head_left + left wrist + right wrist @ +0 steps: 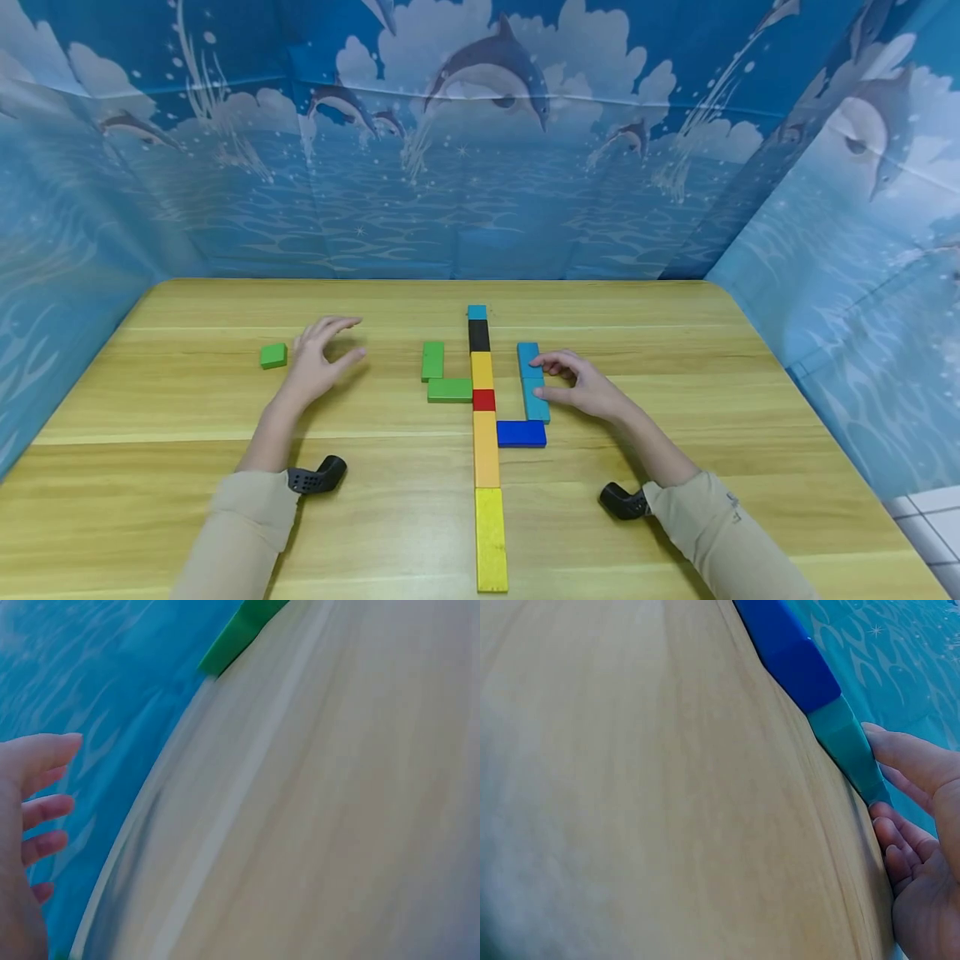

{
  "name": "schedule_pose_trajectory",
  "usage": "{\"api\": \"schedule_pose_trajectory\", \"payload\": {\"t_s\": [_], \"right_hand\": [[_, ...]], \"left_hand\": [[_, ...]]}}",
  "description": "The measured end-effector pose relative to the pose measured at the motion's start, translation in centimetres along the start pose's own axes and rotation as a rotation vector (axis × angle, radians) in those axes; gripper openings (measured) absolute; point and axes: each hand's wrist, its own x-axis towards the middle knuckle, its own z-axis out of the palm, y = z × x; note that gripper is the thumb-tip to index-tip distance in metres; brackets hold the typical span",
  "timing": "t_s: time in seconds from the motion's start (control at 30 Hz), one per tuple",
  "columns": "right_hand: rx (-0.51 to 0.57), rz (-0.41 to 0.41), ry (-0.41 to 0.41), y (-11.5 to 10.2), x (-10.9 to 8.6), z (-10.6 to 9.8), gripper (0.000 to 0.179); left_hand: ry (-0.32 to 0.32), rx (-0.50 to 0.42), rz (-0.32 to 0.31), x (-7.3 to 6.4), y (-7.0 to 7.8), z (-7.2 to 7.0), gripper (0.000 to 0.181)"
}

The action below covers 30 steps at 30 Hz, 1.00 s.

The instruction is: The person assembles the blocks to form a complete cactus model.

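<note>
My left hand hovers over the left part of the table, thumb and fingers spread apart, holding nothing. Just left of it lies a small green block. On the right, the thumb and fingertips of my right hand touch two light blue blocks, an upper one and a lower one, set end to end. Below them a dark blue block lies crosswise against the central column. In the right wrist view the thumb rests by the light blue block, with the other fingers low beside its end.
Down the middle runs a column of flat blocks: light blue, black, orange, red and yellow. Two green blocks, one crosswise and one upright, form its left side. A dolphin-print curtain stands behind the table.
</note>
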Motion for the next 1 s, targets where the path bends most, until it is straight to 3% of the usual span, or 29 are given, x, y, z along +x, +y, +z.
{"api": "schedule_pose_trajectory", "payload": {"t_s": [0.17, 0.3, 0.53, 0.77, 1.0], "right_hand": [[0.001, 0.005, -0.004, 0.0, 0.1, 0.0, 0.041], [-0.013, 0.009, -0.003, 0.1, 0.2, -0.1, 0.042], [-0.01, 0.008, -0.002, 0.1, 0.1, -0.1, 0.041], [-0.01, 0.023, -0.008, -0.5, 0.0, 0.0, 0.041], [-0.017, 0.015, 0.0, 0.1, 0.0, 0.0, 0.041]], "left_hand": [[0.133, 0.031, -0.054, -1.3, -1.4, -3.1, 0.046], [0.16, 0.046, -0.11, -2.4, -2.4, -5.3, 0.049], [0.088, 0.11, -0.187, -3.9, -3.9, -7.5, 0.06], [-0.012, 0.244, -0.177, -4.7, -5.2, -8.2, 0.058], [-0.026, 0.277, -0.157, -4.7, -5.4, -8.3, 0.049]]}}
